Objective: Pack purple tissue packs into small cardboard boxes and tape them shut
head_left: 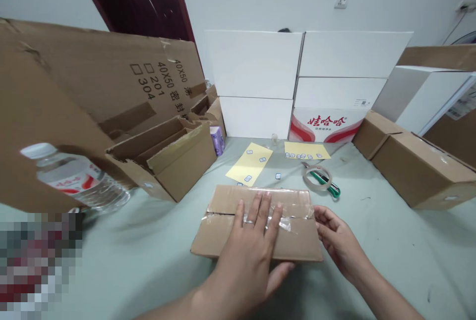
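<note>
A closed brown cardboard box (pixel 297 240) lies in front of me, with clear packing tape (pixel 303 211) along its top seam, wrinkled near the middle. My left hand (pixel 253 245) rests flat on its top, fingers spread, thumb over the near edge. At the box's right end is my right hand (pixel 336 238), with fingers loosely bent and apart. Its fingertips are by the taped end; I see nothing held in them. Beyond the box, a roll of clear tape (pixel 305 181) lies over a green utility knife (pixel 334 191).
Yellow sheets (pixel 243 166) with small labels lie behind the box, and one loose label (pixel 278 176) is nearby. Open cardboard boxes (pixel 189 166) and a water bottle (pixel 85 181) are at left. Closed brown boxes (pixel 412 166) stand right, white cartons (pixel 256 67) at the back.
</note>
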Action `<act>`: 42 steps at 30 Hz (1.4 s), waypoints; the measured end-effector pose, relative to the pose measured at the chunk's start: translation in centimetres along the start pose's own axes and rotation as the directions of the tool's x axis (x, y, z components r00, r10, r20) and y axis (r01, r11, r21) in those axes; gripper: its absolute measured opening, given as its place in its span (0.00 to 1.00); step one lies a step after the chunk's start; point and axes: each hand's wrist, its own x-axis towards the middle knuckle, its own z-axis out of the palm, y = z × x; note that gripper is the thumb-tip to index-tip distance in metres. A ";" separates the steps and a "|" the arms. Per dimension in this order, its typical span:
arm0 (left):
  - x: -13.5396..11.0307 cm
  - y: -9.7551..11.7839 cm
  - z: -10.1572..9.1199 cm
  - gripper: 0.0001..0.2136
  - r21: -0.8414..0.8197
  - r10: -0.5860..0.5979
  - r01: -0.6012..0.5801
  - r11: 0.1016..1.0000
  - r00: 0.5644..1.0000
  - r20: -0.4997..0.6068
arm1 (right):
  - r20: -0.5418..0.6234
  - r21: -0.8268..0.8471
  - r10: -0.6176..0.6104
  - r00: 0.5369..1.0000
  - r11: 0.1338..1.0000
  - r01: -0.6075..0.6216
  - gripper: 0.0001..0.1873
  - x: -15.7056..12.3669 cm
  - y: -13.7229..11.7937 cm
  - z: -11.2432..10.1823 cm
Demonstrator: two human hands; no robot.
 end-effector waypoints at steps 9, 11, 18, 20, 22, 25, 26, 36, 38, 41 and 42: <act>-0.7 -0.6 1.2 0.42 0.113 0.088 -0.071 0.991 0.985 -0.150 | -0.049 0.010 -0.015 0.999 1.000 0.016 0.27 -0.3 0.2 -0.1; -0.8 -0.6 2.2 0.44 0.119 0.087 -0.065 0.991 0.977 -0.195 | -0.061 0.001 -0.023 0.998 1.000 0.023 0.28 -0.3 0.2 -0.2; -0.9 -0.2 4.7 0.50 0.080 0.037 -0.016 0.997 0.964 -0.262 | -0.074 -0.012 -0.026 0.997 1.000 0.025 0.27 -0.4 0.6 -0.6; -0.9 -0.3 4.1 0.48 0.057 0.037 -0.025 0.998 0.975 -0.218 | -0.068 -0.024 -0.030 0.997 0.999 0.028 0.27 -0.2 0.7 -0.7; -0.8 -0.4 3.3 0.45 0.025 0.041 -0.037 0.999 0.984 -0.171 | -0.070 -0.043 -0.043 0.997 0.998 0.040 0.28 0.1 0.8 -0.8; -0.6 -0.5 2.0 0.41 -0.027 0.049 -0.052 0.998 0.993 -0.111 | -0.096 -0.064 -0.058 0.994 0.997 0.052 0.30 0.4 0.9 -0.7; -0.6 -0.5 1.7 0.41 -0.041 0.047 -0.050 0.998 0.995 -0.089 | -0.106 -0.068 -0.058 0.993 0.996 0.051 0.30 0.4 0.8 -0.7; -0.2 -0.4 0.5 0.40 -0.112 0.031 -0.029 0.993 0.999 0.019 | -0.165 -0.059 -0.049 0.985 0.997 0.040 0.35 0.3 0.5 -0.4; -0.3 -0.4 0.5 0.40 -0.111 0.033 -0.032 0.993 0.999 0.010 | -0.170 -0.065 -0.042 0.984 0.997 0.032 0.35 0.2 0.5 -0.4; -0.4 -0.3 0.6 0.40 -0.106 0.039 -0.040 0.994 0.999 -0.012 | -0.156 -0.099 -0.049 0.986 0.994 0.034 0.35 0.2 0.5 -0.4; -0.5 -0.3 0.7 0.40 -0.104 0.042 -0.044 0.994 0.999 -0.018 | -0.149 -0.114 -0.059 0.987 0.993 0.042 0.34 0.3 0.5 -0.5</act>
